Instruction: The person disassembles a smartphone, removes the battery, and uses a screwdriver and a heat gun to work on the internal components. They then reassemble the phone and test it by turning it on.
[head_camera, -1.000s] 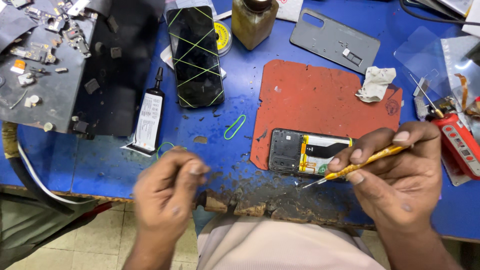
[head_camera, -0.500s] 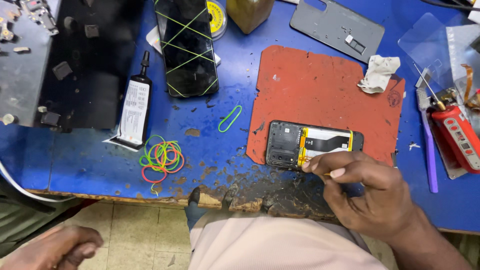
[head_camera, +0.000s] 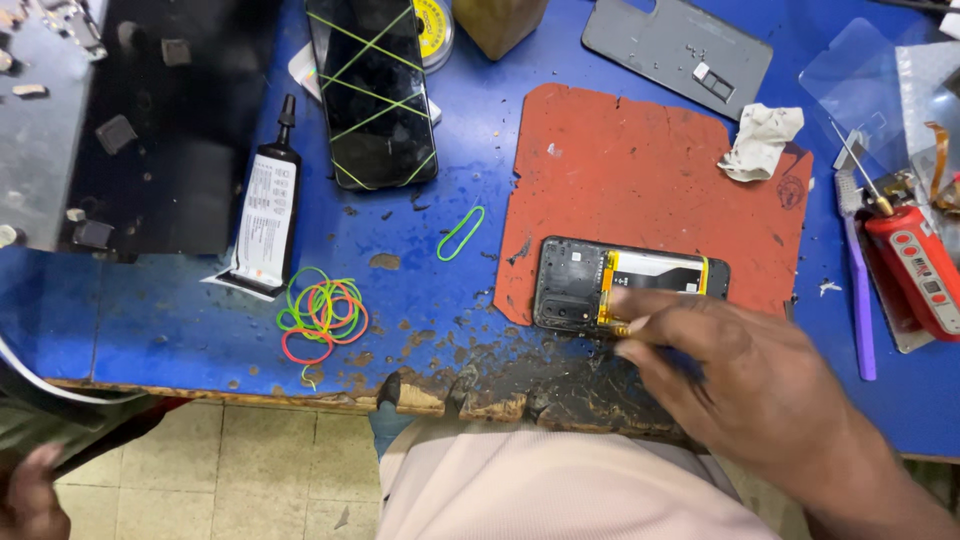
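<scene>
An opened phone (head_camera: 575, 285) with its back off lies on a red mat (head_camera: 640, 170), showing a black frame and a yellow-edged battery. My right hand (head_camera: 750, 390) rests over the phone's near right part, fingers pinched on a thin yellow tool whose tip touches the phone's lower edge. My left hand (head_camera: 28, 492) is down below the table edge at the bottom left corner, only partly in view, next to a grey-green thing.
On the blue table (head_camera: 130, 320) lie a pile of coloured rubber bands (head_camera: 320, 315), a single green band (head_camera: 460, 232), a black glue tube (head_camera: 268, 210), a black phone wrapped in green bands (head_camera: 372, 90), a grey back cover (head_camera: 670, 45), a crumpled cloth (head_camera: 760, 140), a purple brush (head_camera: 858, 290) and a red device (head_camera: 920, 270).
My left hand dropped from the table's front edge down to the lower left. My right hand moved left onto the phone, and the view shifted right.
</scene>
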